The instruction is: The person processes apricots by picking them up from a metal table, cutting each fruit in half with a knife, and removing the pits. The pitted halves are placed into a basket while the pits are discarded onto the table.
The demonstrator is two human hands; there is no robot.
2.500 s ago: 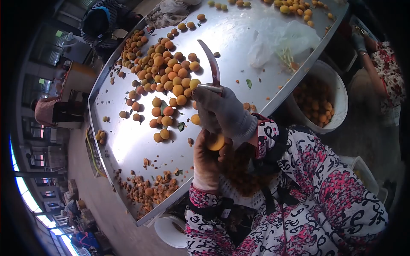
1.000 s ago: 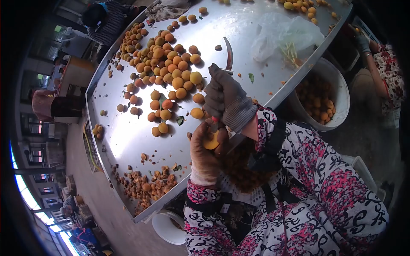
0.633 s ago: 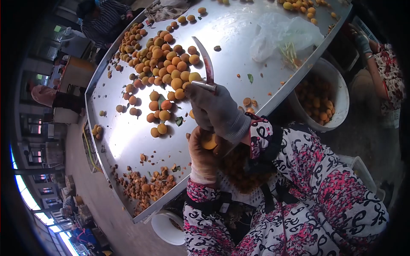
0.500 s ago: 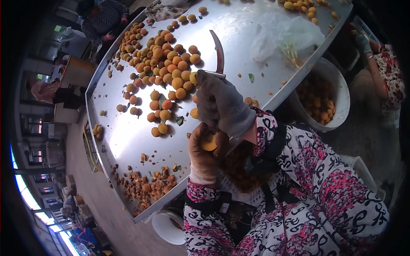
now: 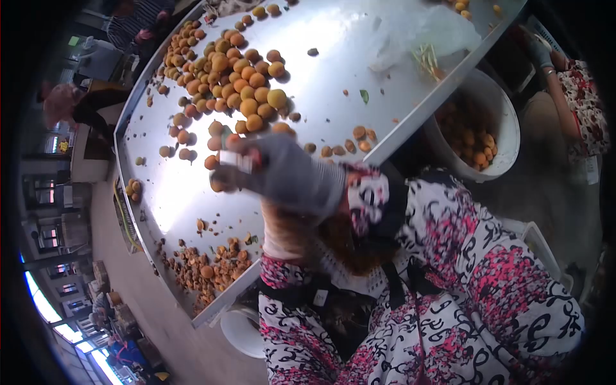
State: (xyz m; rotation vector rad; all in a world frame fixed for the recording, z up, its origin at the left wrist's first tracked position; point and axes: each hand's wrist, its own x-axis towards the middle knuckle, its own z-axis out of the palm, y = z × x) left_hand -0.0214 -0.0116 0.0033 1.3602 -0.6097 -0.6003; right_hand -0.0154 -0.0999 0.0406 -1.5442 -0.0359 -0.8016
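My right hand (image 5: 292,173), in a grey glove, is closed and smeared by motion over the metal table (image 5: 173,212). The curved knife (image 5: 236,160) is in it; only a blurred pale and reddish part shows at the fingers, and the blade cannot be made out. Below and behind it is my left hand (image 5: 282,234), in a pale, brown-stained glove; its fingers are hidden and blurred, so what it holds does not show. Just beyond the right hand lies a pile of whole apricots (image 5: 240,83). Several cut apricot pieces (image 5: 350,146) lie by the table's near edge.
Apricot scraps (image 5: 208,273) cover the table's left corner. A plastic bag (image 5: 417,38) lies at the far right. A white bucket (image 5: 510,138) of apricots stands right of the table, a white basket (image 5: 372,282) at my lap, another bucket (image 5: 240,333) below. A co-worker's gloved hand (image 5: 539,51) is at right.
My right hand has moved left and turned, and the knife blade that stood up clearly is no longer distinct. The apricot seen in my left hand is now hidden. The view has shifted slightly.
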